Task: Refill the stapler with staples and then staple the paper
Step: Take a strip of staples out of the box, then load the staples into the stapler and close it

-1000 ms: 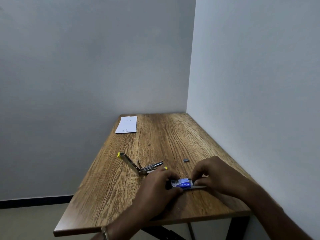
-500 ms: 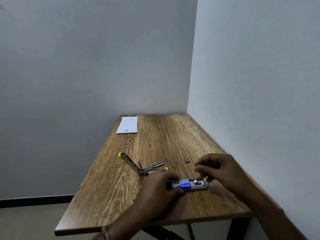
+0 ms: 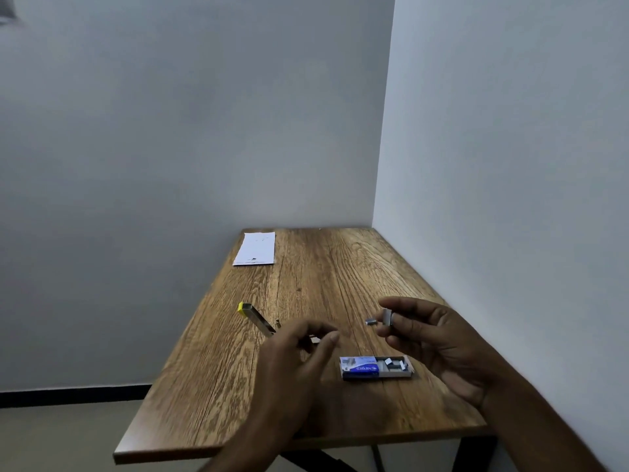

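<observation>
A small blue and white staple box [image 3: 376, 367] lies slid open on the wooden table [image 3: 306, 291], with staple strips showing in its tray. My right hand [image 3: 439, 338] is raised above and behind the box, pinching a grey strip of staples [image 3: 387, 317] between thumb and fingers. My left hand [image 3: 299, 356] hovers left of the box, fingers apart, holding nothing. It partly hides the flipped-open metal stapler [image 3: 253, 316] with its yellow tip. A loose staple piece [image 3: 371, 322] rests on the table. White paper [image 3: 255, 248] lies at the far left corner.
Grey walls close in the table at the back and along the right side. The table's left and near edges drop off to the floor, and dark metal legs show under the near edge.
My right hand lifted away from the box with a strip of staples. My left hand let go of the box and rose toward the stapler. The box tray now lies slid open.
</observation>
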Demonstrator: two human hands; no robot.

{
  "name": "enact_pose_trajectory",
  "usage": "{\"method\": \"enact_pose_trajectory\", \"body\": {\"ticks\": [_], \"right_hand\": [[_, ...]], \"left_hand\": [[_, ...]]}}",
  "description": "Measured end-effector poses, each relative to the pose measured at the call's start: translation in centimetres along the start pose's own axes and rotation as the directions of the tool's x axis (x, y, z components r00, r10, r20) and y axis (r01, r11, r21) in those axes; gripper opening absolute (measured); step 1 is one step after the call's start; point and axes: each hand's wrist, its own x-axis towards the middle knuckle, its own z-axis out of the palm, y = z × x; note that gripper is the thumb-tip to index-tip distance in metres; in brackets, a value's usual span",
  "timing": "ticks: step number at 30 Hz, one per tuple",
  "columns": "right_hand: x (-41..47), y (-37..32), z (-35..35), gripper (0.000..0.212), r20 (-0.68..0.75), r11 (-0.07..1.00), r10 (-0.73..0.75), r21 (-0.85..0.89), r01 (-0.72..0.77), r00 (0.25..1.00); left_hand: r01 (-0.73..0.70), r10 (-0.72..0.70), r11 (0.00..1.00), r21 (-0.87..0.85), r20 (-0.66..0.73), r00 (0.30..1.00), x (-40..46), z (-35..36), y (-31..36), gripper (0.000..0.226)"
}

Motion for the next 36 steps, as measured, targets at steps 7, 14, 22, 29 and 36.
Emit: {"method": "enact_pose_trajectory", "body": {"ticks": [7,14,22,29,36], "right_hand": [[2.2,-1.7,3.3,0.019,0.107,0.886,-0.120,-0.436,0.155,0.987],[8.3,-0.6,8.0,0.015,0.311,0.304,-0.173,-0.885,0.351,0.934],[10.9,2.1,9.2,0.014,0.409,0.090,0.008,-0.909,0.407,0.913],[10.9,1.8,9.2,0.015,0.429,0.100,0.033,-0.900,0.424,0.903],[10.6,2.1,9.1,0.015,0.451,0.069,0.040,-0.891,0.448,0.892]], "left_hand": [[0.147,-0.233,0.958,-0.245,-0.370,0.899,0.4,-5.4,-1.6,0.008],[0.539,-0.554,0.824,-0.173,-0.055,0.830,2.6,-8.7,-5.5,0.037],[0.447,-0.487,0.849,0.281,0.089,0.869,3.7,-7.3,-6.3,0.038],[0.399,-0.444,0.847,0.352,0.056,0.894,4.1,-6.7,-6.4,0.026],[0.384,-0.421,0.859,0.338,0.041,0.906,4.0,-6.7,-7.0,0.025]]}}
